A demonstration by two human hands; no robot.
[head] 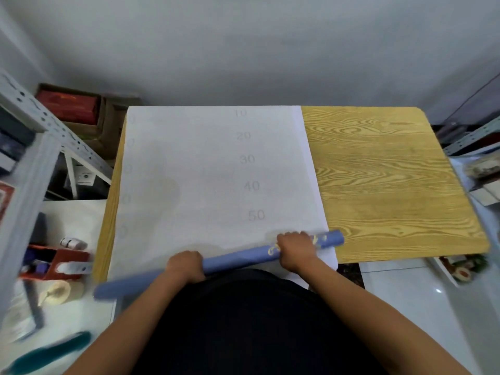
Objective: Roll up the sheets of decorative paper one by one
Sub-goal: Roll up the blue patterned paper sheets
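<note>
wood-grain worktop [384,180] under a grey wall carries a white sheet with faint printed numbers [216,171]. at its near edge lies the blue roll of decorative paper [238,257], long axis slanting from low left, past the worktop's edge, up to the right. left hand [185,266] grips mid-roll, right hand [296,246] near the right end, fingers of both curled closed around it. any tightening twist would turn about that slanted axis.
</note>
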